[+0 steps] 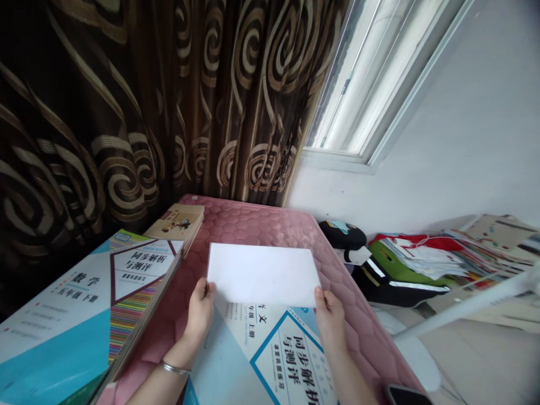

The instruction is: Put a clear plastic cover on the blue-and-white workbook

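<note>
A blank white sheet of paper (264, 274), wider than it is tall, is held between my two hands. My left hand (201, 308) pinches its lower left corner, with a silver bracelet on the wrist. At the lower right corner, my right hand (330, 316) grips the paper between thumb and fingers. Beneath the paper lies a light blue workbook (236, 363) with Chinese print and a blue diamond on its cover; its far part is hidden by the sheet.
On the left lies a stack topped by a mathematics workbook (80, 304), with a tan booklet (179, 219) behind it. They rest on a pink quilted surface (253, 219). A dark phone-like object (407, 395) is at the bottom right. Bags and papers (422, 259) lie beyond; a curtain (219, 101) hangs behind.
</note>
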Tool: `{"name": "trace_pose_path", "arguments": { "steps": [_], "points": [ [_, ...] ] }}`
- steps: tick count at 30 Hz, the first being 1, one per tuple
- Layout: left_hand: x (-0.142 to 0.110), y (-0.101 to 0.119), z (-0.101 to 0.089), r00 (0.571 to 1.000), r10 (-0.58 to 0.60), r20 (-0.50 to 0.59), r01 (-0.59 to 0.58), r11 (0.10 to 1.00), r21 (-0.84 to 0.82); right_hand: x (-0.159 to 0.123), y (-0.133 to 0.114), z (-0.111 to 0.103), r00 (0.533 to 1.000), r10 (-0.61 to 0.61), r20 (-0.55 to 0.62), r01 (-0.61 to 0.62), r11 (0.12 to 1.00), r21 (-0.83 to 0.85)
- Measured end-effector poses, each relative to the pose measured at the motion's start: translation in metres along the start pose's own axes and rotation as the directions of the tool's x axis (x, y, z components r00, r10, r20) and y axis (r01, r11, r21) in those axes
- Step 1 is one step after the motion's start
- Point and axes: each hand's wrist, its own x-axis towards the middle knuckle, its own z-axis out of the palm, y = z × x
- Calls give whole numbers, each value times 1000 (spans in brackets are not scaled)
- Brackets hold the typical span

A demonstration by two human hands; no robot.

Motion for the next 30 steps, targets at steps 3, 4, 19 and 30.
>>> {"name": "trace_pose_path", "arguments": {
  "steps": [3, 4, 19, 30],
  "points": [
    [0, -1, 0, 1000, -1, 1, 1, 1000, -1, -1, -1, -1, 997, 48, 60, -52, 996, 73],
    [0, -1, 0, 1000, -4, -1, 4, 1000, -6, -1, -2, -1, 995, 61, 74, -69, 992, 106],
    [-1, 1, 1, 1000, -24, -2, 24, 998, -58, -1, -1, 0, 997, 47, 56, -53, 992, 112],
    [0, -3, 1, 1000, -18, 0, 17, 998, -52, -1, -4, 0, 999, 38, 20, -40, 990, 134]
  ]
}}
